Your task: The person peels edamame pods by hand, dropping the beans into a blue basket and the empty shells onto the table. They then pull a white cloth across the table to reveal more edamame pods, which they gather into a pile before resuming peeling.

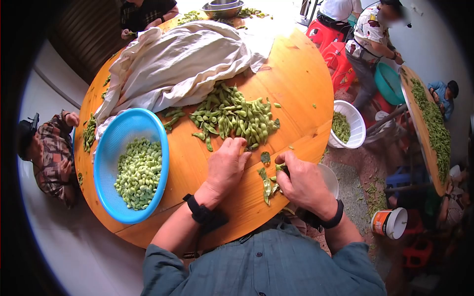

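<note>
Green pods (239,118), pointing various ways, long axes crossing

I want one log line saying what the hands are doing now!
left hand: at near edge of pod pile | right hand: pinching green piece | blue basket: holds shelled beans

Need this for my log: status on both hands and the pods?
Left fingers at pod pile. Right fingers pinching a green pod. Husks between them on table.
</note>
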`<state>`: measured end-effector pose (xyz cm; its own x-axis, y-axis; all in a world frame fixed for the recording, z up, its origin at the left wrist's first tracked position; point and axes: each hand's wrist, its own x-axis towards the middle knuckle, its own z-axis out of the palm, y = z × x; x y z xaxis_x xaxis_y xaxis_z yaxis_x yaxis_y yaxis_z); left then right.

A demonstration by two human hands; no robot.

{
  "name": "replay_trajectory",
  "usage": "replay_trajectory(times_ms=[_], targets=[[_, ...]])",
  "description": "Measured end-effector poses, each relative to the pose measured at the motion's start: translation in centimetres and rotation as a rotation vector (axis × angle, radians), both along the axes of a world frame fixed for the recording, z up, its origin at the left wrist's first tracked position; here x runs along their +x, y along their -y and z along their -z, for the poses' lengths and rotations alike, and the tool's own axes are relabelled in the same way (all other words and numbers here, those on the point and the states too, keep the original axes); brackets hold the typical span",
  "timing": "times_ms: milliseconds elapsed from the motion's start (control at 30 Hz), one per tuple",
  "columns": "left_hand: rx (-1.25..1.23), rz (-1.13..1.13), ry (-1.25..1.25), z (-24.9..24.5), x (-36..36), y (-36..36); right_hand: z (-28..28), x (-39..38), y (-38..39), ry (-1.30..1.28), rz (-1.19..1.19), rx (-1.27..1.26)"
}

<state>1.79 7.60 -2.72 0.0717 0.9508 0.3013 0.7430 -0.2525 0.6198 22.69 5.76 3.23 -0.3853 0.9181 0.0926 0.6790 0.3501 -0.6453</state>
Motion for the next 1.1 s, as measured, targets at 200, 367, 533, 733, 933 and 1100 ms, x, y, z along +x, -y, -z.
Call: replay_trajectory(times_ms=[200, 367, 533, 733, 933, 1100], targets=[[0.087, 0.094, -0.018, 0.8, -0.9, -0.1, 2.1, -0.4, -1.3, -0.044, 0.014, 0.075], [-0.833, 0.09, 1.245, -1.3, -3.0, 0.6, 2.7, -1.7, -3.7, -0.024, -0.051, 0.247], [-0.677, -0.043, 1.3, -1.3, -2.4, -0.1, 2.9, -4.1, -4.2, 0.198, -0.151, 0.259], [-0.161, -0.057, 0.204, 0.0, -1.4, -1.0, 3.2, -3.7, -2.5, 0.008, -0.119, 0.253], [-0.091, -0.062, 0.046, -0.3, -0.9, -1.3, 2.7, -1.6, -1.6, -0.177, -0.101, 0.158], [-0.208, -0.058, 0.112, -0.6, -1.5, -0.9, 2.2, -1.5, -0.7, -0.282, -0.112, 0.127]])
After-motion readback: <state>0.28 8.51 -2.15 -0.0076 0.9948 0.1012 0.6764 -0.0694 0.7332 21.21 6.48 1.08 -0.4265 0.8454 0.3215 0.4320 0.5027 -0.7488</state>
